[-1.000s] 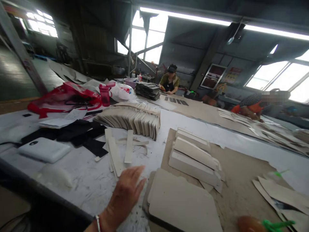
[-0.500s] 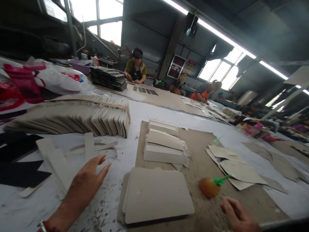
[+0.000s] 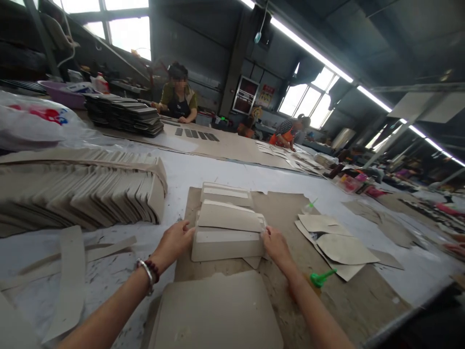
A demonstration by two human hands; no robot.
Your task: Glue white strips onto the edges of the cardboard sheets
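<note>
A small pile of cream and grey cardboard panels (image 3: 229,217) lies on a brown sheet (image 3: 278,203). At the pile's left edge, my left hand (image 3: 177,245) is closed with thumb and fingers on a cardboard panel. Opposite it, my right hand (image 3: 276,245) pinches the right edge. Nearer to me lies a stack of larger grey cardboard pieces (image 3: 218,310) with rounded corners. A squeeze bottle with a green nozzle (image 3: 323,277) is partly hidden behind my right forearm.
A long banded row of cardboard pieces (image 3: 83,189) stands at left, with loose strips (image 3: 70,276) before it. Curved cream pieces (image 3: 337,242) lie at right. Across the table are a dark stack (image 3: 123,115) and two people at work.
Both hands have moved forward and inward, from apart beside the large stack to the two ends of the panel pile. The view has shifted, and my right forearm now covers part of the bottle.
</note>
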